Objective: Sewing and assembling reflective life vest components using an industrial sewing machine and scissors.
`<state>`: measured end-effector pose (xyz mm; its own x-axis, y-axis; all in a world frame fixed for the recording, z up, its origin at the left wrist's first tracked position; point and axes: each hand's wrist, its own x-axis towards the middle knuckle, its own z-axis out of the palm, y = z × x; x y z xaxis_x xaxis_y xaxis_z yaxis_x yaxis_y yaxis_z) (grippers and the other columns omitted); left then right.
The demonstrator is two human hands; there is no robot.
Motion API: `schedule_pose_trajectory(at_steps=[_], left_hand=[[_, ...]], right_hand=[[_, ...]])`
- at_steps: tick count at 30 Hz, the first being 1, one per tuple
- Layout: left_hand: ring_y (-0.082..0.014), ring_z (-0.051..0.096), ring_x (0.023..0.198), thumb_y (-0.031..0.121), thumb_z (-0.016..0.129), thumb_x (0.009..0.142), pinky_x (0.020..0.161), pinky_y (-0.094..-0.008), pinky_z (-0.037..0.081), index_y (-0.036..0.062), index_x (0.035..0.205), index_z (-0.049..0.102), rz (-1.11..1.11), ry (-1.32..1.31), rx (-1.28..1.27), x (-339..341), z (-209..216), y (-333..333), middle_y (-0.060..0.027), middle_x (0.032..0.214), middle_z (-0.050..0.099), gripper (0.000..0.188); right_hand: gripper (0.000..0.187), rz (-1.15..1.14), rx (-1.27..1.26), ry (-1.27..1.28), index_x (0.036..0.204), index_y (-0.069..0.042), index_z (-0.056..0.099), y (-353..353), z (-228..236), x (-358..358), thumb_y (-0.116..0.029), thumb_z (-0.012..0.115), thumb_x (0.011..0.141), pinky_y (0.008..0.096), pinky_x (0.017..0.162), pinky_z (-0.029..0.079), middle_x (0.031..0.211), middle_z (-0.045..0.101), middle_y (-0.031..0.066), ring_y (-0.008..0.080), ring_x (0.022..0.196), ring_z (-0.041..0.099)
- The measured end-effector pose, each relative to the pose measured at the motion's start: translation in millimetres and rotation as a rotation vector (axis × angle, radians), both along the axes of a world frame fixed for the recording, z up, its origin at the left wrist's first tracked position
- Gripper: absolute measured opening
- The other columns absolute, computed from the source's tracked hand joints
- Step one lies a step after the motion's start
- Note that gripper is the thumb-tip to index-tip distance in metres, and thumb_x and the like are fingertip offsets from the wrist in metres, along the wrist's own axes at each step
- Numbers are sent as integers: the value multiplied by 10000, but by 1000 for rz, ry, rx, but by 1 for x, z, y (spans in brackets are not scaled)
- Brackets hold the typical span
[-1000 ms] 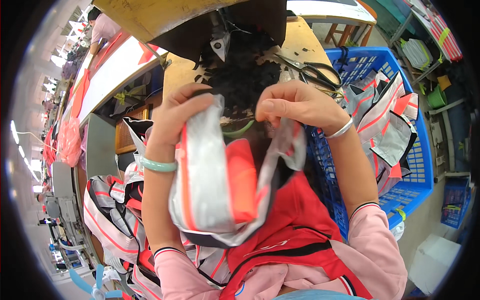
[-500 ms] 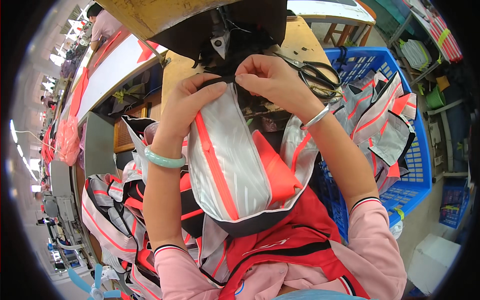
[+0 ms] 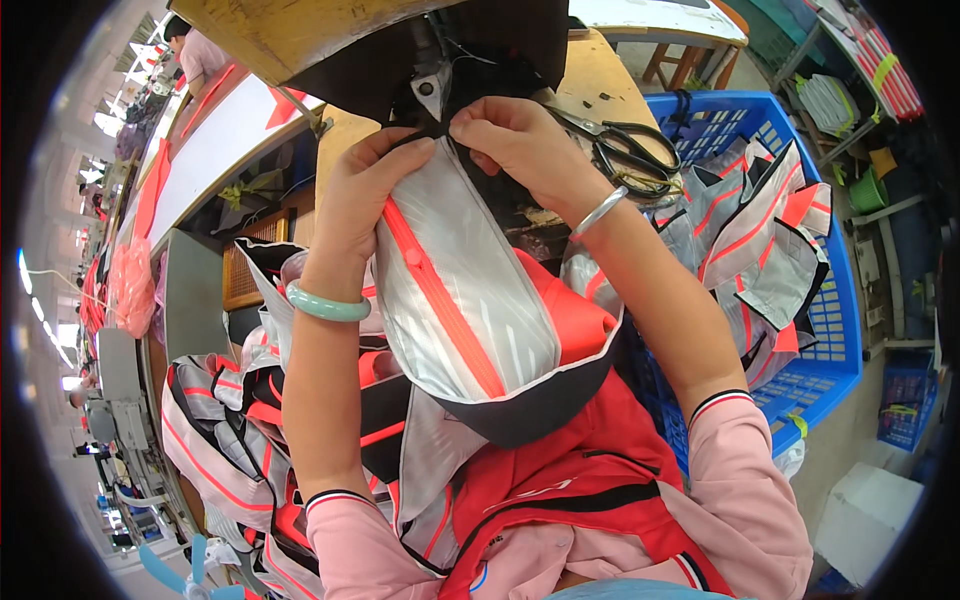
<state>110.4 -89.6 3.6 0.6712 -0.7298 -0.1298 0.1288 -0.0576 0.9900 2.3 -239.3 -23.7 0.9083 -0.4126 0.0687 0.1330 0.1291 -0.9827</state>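
A sewn bag piece (image 3: 480, 300), with silvery-grey lining, a coral zipper (image 3: 440, 300) and a dark border, hangs from my hands over my lap. My left hand (image 3: 362, 195) pinches its upper left edge between thumb and fingers. Close beside it, my right hand (image 3: 530, 155) pinches the dark edging at the top corner; the fingertips partly cover what they grip. Both hands are just below the metal foot area (image 3: 430, 90) of a sewing machine (image 3: 280, 35). Black-handled scissors (image 3: 635, 155) lie to the right of my right hand.
A blue plastic basket (image 3: 845, 340) of similar grey-and-coral pieces stands on the right. More pieces (image 3: 220, 430) are heaped at my left. A white table (image 3: 215, 150) with coral strips lies at far left, where another person (image 3: 200, 50) sits.
Both hands have moved slightly up and left, toward the machine's foot, drawing the bag piece's top edge along. Its lower end has swung a little right and up.
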Motion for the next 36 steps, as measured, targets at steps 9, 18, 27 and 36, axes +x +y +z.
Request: schedule_pose_trajectory(at_steps=[9, 18, 27, 36], left_hand=[[-121, 640, 841, 118, 733, 817, 775, -228, 496, -20, 1072, 655, 65, 24, -104, 0, -6, -2, -61, 933, 684, 301], [-107, 629, 871, 121, 732, 835, 787, -227, 493, 0, 1102, 651, 62, 74, -155, 1, -14, 2, -40, 966, 680, 304], [-101, 580, 902, 177, 673, 890, 802, -254, 481, 11, 1087, 620, -165, -193, -75, -56, -15, 38, -29, 968, 631, 263], [-158, 596, 822, 140, 579, 918, 760, -297, 470, 4, 1096, 614, -108, -318, -47, -122, -78, 86, -116, 896, 655, 227]], right_hand=[[179, -17, 132, -122, 958, -38, 651, 4, 1, 5, -201, 633, 885, 202, 641, 419, 770, 567, -31, 56, 661, 492], [370, -107, -72, -4, 909, 6, 676, -21, 5, -22, -361, 628, 900, 250, 647, 473, 736, 599, 12, 96, 673, 548], [137, -20, -268, 140, 910, -13, 621, 27, -11, -83, -138, 606, 857, 235, 543, 360, 684, 494, -46, 51, 627, 433], [247, -318, -247, -41, 1149, -1, 588, 21, -12, -142, -35, 559, 906, 246, 833, 433, 1055, 625, 29, 105, 920, 552]])
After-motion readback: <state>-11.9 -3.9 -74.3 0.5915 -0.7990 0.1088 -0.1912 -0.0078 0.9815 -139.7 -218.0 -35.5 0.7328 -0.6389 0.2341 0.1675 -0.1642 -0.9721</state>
